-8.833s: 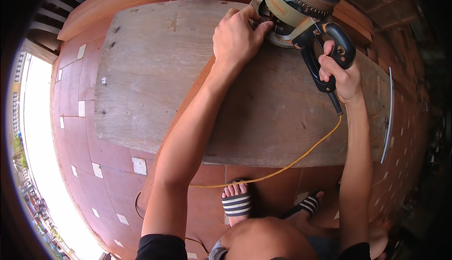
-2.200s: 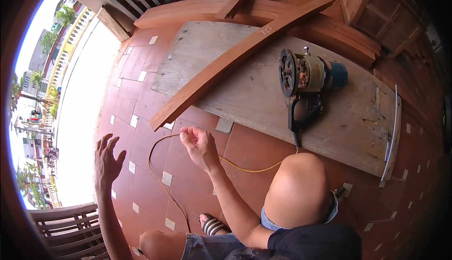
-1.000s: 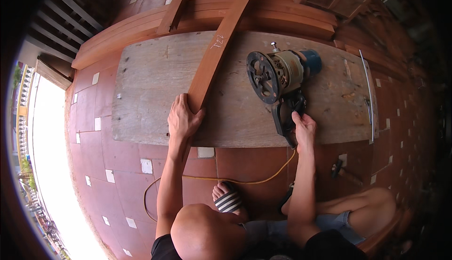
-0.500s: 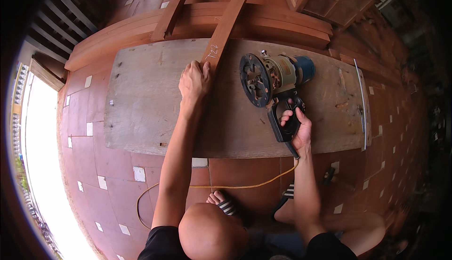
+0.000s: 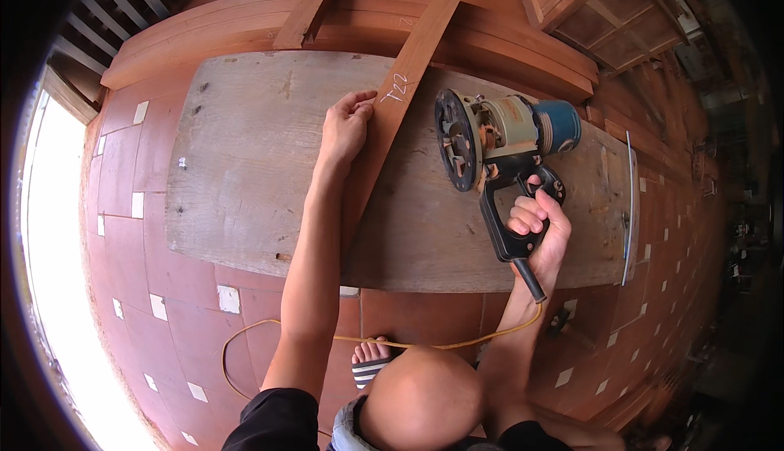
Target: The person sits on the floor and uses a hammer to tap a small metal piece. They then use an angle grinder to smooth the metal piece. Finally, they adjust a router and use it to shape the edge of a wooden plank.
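My right hand is wrapped round the black D-shaped handle of a router with a pale body and a blue motor end. The router is held on its side, its round black base plate facing left. A long reddish wooden plank with chalk marks lies slanting across a worn grey wooden board. At the plank's left edge is my left hand, fingers loosely bent and a little apart, fingertips by the edge. The plank's near end is partly hidden by my left forearm.
A yellow cord runs from the router handle across the tiled floor in front of my knee. Stacked reddish beams lie beyond the board. A thin pale strip stands along the board's right end; a panelled wooden piece is at far right.
My left hand has come off the top of the plank to its left edge, and its grip has loosened. The router has moved right and looks nearer. The whole view has shifted.
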Tool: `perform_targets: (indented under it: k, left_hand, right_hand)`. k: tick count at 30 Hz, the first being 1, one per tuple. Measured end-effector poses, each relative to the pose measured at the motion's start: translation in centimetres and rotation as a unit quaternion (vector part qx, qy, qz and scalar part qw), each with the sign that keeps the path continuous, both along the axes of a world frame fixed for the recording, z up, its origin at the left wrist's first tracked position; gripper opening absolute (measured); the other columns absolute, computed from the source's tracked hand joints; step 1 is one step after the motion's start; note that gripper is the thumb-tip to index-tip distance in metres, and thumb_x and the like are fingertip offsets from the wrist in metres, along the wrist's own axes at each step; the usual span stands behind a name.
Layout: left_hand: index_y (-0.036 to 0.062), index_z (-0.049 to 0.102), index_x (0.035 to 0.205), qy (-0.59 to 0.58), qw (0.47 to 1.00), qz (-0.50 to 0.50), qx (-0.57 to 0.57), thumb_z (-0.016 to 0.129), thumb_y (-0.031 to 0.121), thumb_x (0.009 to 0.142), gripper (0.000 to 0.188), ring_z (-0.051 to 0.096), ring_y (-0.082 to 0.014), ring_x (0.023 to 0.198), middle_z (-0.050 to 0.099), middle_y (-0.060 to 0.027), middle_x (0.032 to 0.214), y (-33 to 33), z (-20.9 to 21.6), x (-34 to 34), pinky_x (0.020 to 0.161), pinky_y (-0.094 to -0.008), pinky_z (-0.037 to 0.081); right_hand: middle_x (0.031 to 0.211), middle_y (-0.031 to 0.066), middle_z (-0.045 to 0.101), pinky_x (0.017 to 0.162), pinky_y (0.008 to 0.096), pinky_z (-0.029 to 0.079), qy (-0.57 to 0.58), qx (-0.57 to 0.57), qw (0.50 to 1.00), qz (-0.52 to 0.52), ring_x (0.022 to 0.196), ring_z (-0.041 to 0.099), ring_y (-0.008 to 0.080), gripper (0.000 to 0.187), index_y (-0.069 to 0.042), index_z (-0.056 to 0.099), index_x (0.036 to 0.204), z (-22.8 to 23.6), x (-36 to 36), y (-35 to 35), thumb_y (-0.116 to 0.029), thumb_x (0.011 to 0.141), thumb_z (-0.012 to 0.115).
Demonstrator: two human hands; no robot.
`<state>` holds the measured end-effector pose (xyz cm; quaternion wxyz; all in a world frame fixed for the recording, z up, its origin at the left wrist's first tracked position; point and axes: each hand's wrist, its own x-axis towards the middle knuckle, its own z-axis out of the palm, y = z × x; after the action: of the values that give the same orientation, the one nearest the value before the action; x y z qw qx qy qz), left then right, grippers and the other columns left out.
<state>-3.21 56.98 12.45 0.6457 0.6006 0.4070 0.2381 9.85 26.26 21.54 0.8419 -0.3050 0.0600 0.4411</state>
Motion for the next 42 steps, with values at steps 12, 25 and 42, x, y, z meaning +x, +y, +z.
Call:
perform_targets:
  k: [12,25,42]
  left_hand:
    - [0.0047,0.078,0.119,0.198,0.960,0.123,0.157,0.052,0.036,0.105,0.043,0.072,-0.0445,0.110,0.078,-0.0252,0.107,-1.6,2.1,1.1,0.099,-0.0484,0.054]
    - [0.0073,0.076,0.117,0.161,0.919,0.124,0.338,0.055,0.029,0.101,0.033,0.076,-0.0446,0.089,0.078,-0.0206,0.090,-2.4,1.8,1.1,0.084,-0.0512,0.058]
    - [0.0127,0.083,0.114,0.164,0.939,0.089,0.290,0.085,0.049,0.087,0.046,0.077,-0.0326,0.091,0.080,-0.0116,0.092,-3.0,1.6,1.5,0.085,-0.0439,0.059]
  right_hand:
    - [0.082,0.0061,0.060,0.054,0.0295,0.050,-0.424,-0.204,0.882,0.001,0.057,0.055,0.0100,0.043,0.004,0.054,0.134,4.4,-5.4,5.5,0.000,0.094,0.068]
    - [0.075,0.0045,0.061,0.052,0.0273,0.049,-0.562,-0.177,0.806,0.046,0.056,0.055,0.0079,0.037,0.006,0.057,0.133,-2.5,-4.6,8.7,0.004,0.096,0.065]
    - [0.072,0.0010,0.056,0.054,0.0292,0.048,-0.563,-0.221,0.788,0.115,0.055,0.052,0.0088,0.021,-0.003,0.059,0.116,-3.0,-0.6,9.2,0.004,0.096,0.060]
